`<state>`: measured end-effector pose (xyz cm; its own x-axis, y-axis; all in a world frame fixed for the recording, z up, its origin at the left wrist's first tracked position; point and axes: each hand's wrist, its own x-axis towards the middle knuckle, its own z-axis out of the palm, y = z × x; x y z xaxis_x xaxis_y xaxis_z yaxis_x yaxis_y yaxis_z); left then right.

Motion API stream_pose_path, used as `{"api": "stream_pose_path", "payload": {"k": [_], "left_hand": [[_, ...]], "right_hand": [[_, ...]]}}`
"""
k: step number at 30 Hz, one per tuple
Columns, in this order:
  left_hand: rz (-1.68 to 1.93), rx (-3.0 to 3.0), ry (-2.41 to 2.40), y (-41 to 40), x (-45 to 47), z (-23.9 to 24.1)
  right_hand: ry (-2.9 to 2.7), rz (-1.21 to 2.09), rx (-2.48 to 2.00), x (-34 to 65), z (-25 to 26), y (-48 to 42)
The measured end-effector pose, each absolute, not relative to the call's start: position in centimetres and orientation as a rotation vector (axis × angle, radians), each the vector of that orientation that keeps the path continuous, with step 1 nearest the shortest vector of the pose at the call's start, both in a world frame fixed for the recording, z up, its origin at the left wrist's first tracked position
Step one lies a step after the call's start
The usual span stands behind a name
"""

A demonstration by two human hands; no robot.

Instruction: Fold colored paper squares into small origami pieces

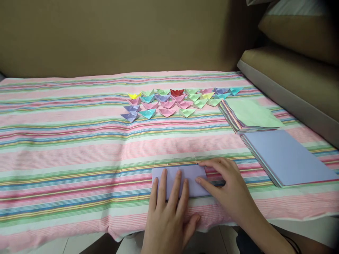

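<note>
A folded lavender sheet of paper (195,181) lies flat on the striped cloth close to the front edge. Spread across its left part, my left hand (169,204) rests with flat, parted fingers. My right hand (225,180) is at the paper's right end, thumb on the paper and index finger stretched along the top right corner. Its thumb and index finger are apart, and the other fingers curl partly out of sight. Beyond the paper, several small folded paper boats (167,112) in pink, purple, green, blue, yellow and red stand in rows.
The striped cloth (66,158) covers the seat. At right lie a stack of larger sheets topped with lavender (291,158) and a stack topped with pale green (254,113). Brown cushions (291,70) are piled at the right, before a brown backrest (113,35).
</note>
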<state>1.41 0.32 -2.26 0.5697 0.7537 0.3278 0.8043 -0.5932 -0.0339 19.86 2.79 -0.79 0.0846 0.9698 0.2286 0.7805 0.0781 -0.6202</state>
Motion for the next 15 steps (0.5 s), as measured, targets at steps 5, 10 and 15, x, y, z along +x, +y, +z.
{"api": "stream_pose_path", "payload": {"k": [5, 10, 15], "left_hand": [[-0.412, -2.612, -1.328, 0.19, 1.53, -2.21], [-0.409, -2.606, -1.374, 0.17, 1.47, -1.98], [-0.378, -2.618, -1.387, 0.26, 1.34, -1.77]], "right_hand": [[-1.731, 0.396, -1.745, 19.84, -0.71, 2.84], [-1.736, 0.402, -1.762, 19.86, -0.72, 2.83], [-1.734, 0.408, -1.767, 19.81, -0.67, 2.85]]}}
